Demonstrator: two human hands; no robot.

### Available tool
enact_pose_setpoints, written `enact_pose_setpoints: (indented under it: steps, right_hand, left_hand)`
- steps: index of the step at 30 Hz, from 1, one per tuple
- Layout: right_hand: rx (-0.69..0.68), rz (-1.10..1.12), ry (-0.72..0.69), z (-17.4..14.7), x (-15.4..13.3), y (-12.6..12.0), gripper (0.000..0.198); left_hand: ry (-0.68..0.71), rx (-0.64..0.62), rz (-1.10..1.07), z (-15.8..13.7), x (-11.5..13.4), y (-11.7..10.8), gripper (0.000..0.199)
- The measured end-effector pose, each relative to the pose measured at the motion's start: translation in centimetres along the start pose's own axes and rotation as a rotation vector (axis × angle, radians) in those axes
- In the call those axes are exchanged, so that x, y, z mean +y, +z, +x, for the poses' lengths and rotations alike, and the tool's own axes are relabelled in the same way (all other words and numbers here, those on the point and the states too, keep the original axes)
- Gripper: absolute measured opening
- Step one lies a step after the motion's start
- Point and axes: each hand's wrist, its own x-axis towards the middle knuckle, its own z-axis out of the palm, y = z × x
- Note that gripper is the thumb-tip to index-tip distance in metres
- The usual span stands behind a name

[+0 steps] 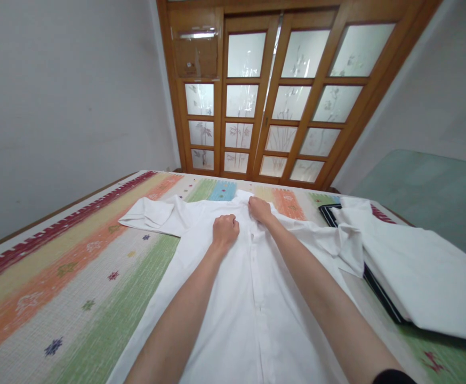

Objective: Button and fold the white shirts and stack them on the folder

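A white short-sleeved shirt [233, 298] lies spread out, front side up, its collar [244, 196] at the far end and its button placket running down the middle. My right hand [260, 208] is closed on the cloth beside the collar. Just left of the placket, my left hand [225, 230] is curled closed against the upper chest of the shirt; its fingertips are hidden. The left sleeve [151, 213] lies out flat, while the right sleeve [339, 242] is creased and reaches the pile at the right.
Under the shirt is a striped, patterned cloth [109, 288]. A folded white garment [425, 261] rests on a black item with white edging [383, 290] at right. A pale green panel [428, 186] stands behind it. Wooden glass-paned doors [252, 96] close off the far side.
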Motion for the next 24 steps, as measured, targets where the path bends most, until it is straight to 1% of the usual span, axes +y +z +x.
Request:
enact_pose_setpoints:
  steps: [2, 6, 8, 10, 12, 15, 18, 20, 24]
  right_hand:
    - [-0.005, 0.001, 0.003, 0.0, 0.4, -0.3, 0.032]
    - [-0.136, 0.026, -0.055, 0.1, 1.5, -1.3, 0.031]
    - [-0.176, 0.035, -0.098, -0.1, 2.0, -1.4, 0.027]
    - [-0.170, 0.042, -0.121, -0.5, 2.3, -1.3, 0.024]
    - [-0.132, 0.061, -0.149, -1.0, 2.5, -1.0, 0.022]
    - [-0.015, 0.125, -0.164, -1.4, 2.5, -0.5, 0.021]
    - [0.111, 0.200, -0.095, -1.3, 2.3, -0.1, 0.024]
    - [0.168, 0.241, -0.051, -1.2, 2.1, 0.2, 0.024]
    - [0.196, 0.294, 0.014, -1.1, 1.4, 1.1, 0.023]
  left_hand:
    - [0.080, -0.036, 0.007, -0.1, -0.1, 0.2, 0.029]
    - [0.297, -0.122, 0.025, -0.4, -0.1, 0.9, 0.032]
    - [0.341, -0.162, 0.039, -0.4, -0.2, 1.2, 0.038]
    - [0.349, -0.191, 0.043, -0.5, -0.2, 1.4, 0.044]
    - [0.345, -0.203, 0.041, -0.5, -0.3, 1.5, 0.047]
    - [0.324, -0.203, 0.035, -0.6, -0.3, 1.4, 0.048]
    - [0.316, -0.193, 0.029, -0.6, -0.2, 1.3, 0.046]
    - [0.318, -0.187, 0.017, -0.5, -0.2, 1.3, 0.045]
    - [0.317, -0.183, -0.017, -0.5, -0.1, 1.2, 0.048]
